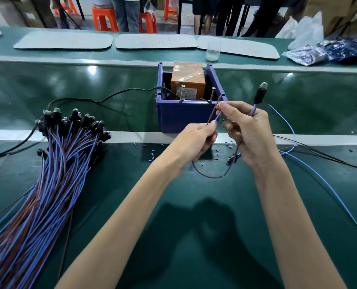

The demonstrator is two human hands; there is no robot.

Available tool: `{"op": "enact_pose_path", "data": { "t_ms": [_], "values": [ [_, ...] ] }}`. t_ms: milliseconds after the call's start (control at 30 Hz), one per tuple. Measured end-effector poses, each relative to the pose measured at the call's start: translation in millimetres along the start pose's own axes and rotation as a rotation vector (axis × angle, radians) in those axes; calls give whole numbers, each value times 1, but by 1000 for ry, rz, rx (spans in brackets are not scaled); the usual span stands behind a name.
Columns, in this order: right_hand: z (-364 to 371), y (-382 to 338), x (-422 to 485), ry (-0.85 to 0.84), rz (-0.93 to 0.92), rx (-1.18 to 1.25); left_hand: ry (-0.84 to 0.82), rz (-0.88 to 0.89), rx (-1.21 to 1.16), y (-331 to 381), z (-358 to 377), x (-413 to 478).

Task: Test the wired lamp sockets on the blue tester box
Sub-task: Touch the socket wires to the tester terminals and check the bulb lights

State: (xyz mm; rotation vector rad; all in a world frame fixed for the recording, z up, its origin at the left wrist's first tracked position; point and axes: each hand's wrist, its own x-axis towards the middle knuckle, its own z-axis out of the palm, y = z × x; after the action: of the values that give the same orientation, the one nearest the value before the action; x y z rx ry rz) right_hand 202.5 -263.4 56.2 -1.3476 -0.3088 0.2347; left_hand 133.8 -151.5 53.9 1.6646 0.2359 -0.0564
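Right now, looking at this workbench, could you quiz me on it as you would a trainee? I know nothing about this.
1. True or false: the left hand pinches a brown wire.
2. The lamp socket, held by its wire in the right hand, points: A up; B down; C flat sideways.
3. What colour is the block inside the blue box?
Key: 1 true; 2 A; 3 orange.
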Motion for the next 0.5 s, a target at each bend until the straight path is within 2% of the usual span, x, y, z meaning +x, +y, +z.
{"op": "enact_pose_path", "data": {
  "t_ms": [100,167,267,367,500],
  "values": [
    [-1,1,1,28,3,24,55,-16,-73,0,0,2],
    [-1,1,0,21,16,18,133,54,-168,-2,0,3],
    [-1,1,0,-49,71,-70,272,171,-273,-7,1,5],
    [7,5,-6,-129,131,-113,371,194,-330,-11,3,9],
    [17,8,-8,-86,150,-77,483,206,-454,-13,4,13]
  ]
}}
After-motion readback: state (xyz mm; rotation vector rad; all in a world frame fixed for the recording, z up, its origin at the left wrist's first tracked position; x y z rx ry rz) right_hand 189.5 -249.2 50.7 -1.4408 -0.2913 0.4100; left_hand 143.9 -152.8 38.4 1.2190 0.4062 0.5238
